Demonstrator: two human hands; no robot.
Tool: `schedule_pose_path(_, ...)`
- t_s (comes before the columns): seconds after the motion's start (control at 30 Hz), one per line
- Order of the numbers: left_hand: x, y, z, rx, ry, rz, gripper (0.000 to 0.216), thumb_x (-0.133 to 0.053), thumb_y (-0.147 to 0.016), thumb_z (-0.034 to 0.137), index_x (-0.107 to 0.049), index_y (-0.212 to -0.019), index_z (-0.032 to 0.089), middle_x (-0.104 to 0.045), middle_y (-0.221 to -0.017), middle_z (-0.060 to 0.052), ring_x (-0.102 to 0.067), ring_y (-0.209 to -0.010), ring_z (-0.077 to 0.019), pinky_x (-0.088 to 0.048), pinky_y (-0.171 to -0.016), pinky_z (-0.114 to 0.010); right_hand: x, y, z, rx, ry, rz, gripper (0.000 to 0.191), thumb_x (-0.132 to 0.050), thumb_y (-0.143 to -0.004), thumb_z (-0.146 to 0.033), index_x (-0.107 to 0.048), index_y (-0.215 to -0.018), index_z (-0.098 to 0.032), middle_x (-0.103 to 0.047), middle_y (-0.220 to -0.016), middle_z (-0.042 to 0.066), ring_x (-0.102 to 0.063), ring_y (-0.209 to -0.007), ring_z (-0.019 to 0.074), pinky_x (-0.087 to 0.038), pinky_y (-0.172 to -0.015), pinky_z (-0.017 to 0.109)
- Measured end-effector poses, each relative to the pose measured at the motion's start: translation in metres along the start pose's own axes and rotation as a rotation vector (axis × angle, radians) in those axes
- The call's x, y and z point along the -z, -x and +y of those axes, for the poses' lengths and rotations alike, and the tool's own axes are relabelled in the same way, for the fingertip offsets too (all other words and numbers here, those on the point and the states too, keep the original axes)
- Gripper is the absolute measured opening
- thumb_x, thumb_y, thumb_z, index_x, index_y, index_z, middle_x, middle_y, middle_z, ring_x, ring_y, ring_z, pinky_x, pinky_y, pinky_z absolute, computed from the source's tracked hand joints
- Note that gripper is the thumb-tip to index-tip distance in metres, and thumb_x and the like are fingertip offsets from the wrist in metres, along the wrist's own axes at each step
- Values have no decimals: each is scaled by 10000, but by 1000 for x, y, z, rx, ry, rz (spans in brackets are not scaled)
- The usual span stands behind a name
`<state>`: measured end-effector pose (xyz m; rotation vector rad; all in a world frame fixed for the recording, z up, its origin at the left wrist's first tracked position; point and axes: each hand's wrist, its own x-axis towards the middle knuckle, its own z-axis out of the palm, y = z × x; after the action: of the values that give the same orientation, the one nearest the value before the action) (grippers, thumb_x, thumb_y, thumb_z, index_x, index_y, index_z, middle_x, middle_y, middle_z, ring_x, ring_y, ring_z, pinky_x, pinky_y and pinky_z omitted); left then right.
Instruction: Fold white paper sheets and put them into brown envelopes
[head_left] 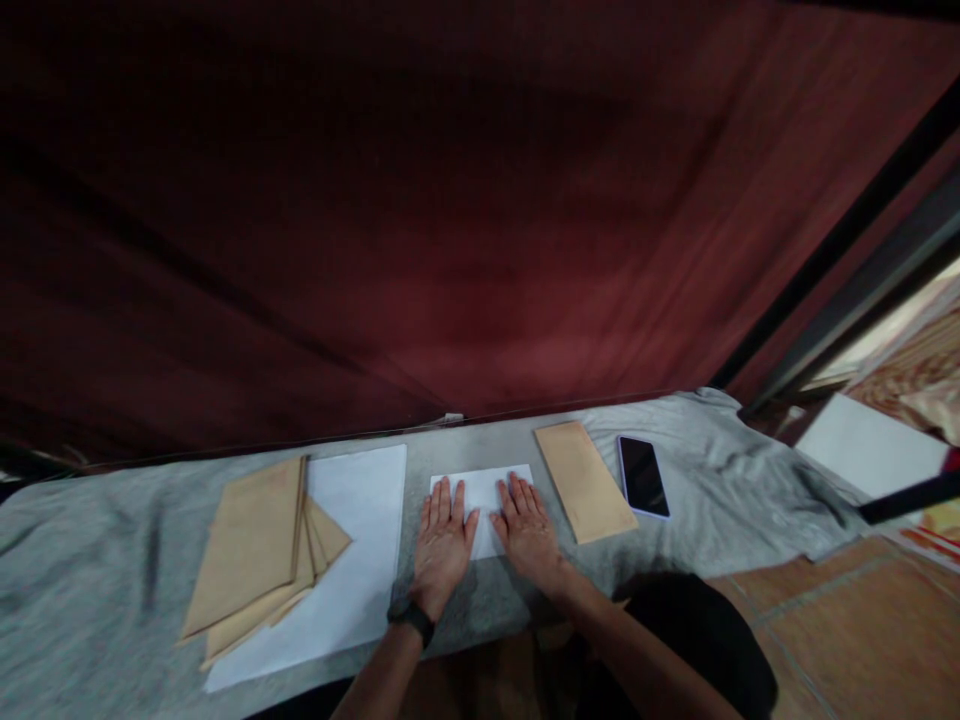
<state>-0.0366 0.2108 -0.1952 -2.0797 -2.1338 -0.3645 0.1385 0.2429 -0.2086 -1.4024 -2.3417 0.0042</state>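
Note:
A small white sheet of paper (pixel 484 490), perhaps folded, lies on the grey cloth in front of me. My left hand (pixel 444 535) rests flat on its left part, fingers stretched out, with a dark watch on the wrist. On the right part my right hand (pixel 526 525) lies palm down, its fingers also stretched. Both thumbs point inward with a gap between them. Just right of my right hand is a single brown envelope (pixel 586 483). The hands hide the paper's lower corners.
Several brown envelopes (pixel 251 545) are fanned over large white paper (pixel 360 560) on the left. A phone (pixel 643 478) with a purple edge lies to the right. Grey cloth (pixel 735 470) covers the surface, and a dark red curtain (pixel 465 250) hangs behind it.

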Motion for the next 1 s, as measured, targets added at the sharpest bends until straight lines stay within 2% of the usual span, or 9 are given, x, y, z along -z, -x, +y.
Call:
schedule_pose_path(0.13, -3, 4, -1, 56, 9, 30, 658, -311, -1015, 480, -377, -1518, 60, -349, -1585, -210, -261, -1505, -312, -309, -1186, -499, -1, 1, 6, -43, 18, 6, 623, -345, -1041, -471, -334, -1553, -116, -340, -1586, 177, -343, -1469, 302, -284, -1179, 506)
schedule_pose_path(0.27, -3, 10, -3, 63, 11, 35, 688, -306, -1016, 483, -366, -1509, 7, -336, -1581, -241, -261, -1503, -322, -297, -1196, -486, 0, 3, 9, -49, 37, 18, 628, -341, -1043, -476, -344, -1546, -100, -345, -1583, 185, -339, -1471, 299, -286, -1178, 486)
schedule_pose_path(0.47, 0, 18, -7, 60, 16, 21, 664, -321, -1013, 459, -363, -1515, 27, -337, -1582, -231, -284, -1496, -316, -305, -1192, -502, 0, 6, 14, -69, 57, 19, 626, -329, -1047, -464, -326, -1552, -92, -339, -1585, 194, -347, -1463, 308, -276, -1177, 509)
schedule_pose_path(0.63, 4, 26, -10, 84, 23, 22, 636, -332, -1011, 432, -367, -1516, 48, -363, -1574, -212, -294, -1493, -305, -327, -1182, -516, -3, 9, 17, -71, 53, 85, 624, -329, -1050, -441, -323, -1546, -61, -371, -1566, 216, -363, -1451, 314, -299, -1167, 514)
schedule_pose_path(0.73, 12, 39, 0, 91, 35, 39, 596, -320, -1017, 370, -363, -1517, 49, -370, -1576, -195, -280, -1499, -291, -310, -1198, -506, -3, 9, 19, -62, 56, 104, 622, -339, -1048, -428, -337, -1537, -44, -379, -1560, 225, -369, -1446, 327, -315, -1157, 510)
schedule_pose_path(0.87, 20, 65, 29, -78, 92, 43, 578, -350, -1014, 331, -320, -1541, 95, -337, -1607, -138, -261, -1509, -246, -288, -1223, -463, 3, 9, 16, -48, 54, 91, 596, -344, -1045, -364, -334, -1531, -20, -363, -1568, 227, -325, -1469, 331, -296, -1170, 525)
schedule_pose_path(1.0, 18, 83, 45, -141, 91, 22, 626, -428, -978, 323, -309, -1535, 62, -372, -1581, -178, -311, -1489, -259, -314, -1211, -469, 10, 17, -5, 99, -6, 8, 565, -316, -1037, -283, -289, -1557, -65, -339, -1594, 170, -282, -1496, 274, -269, -1201, 510)
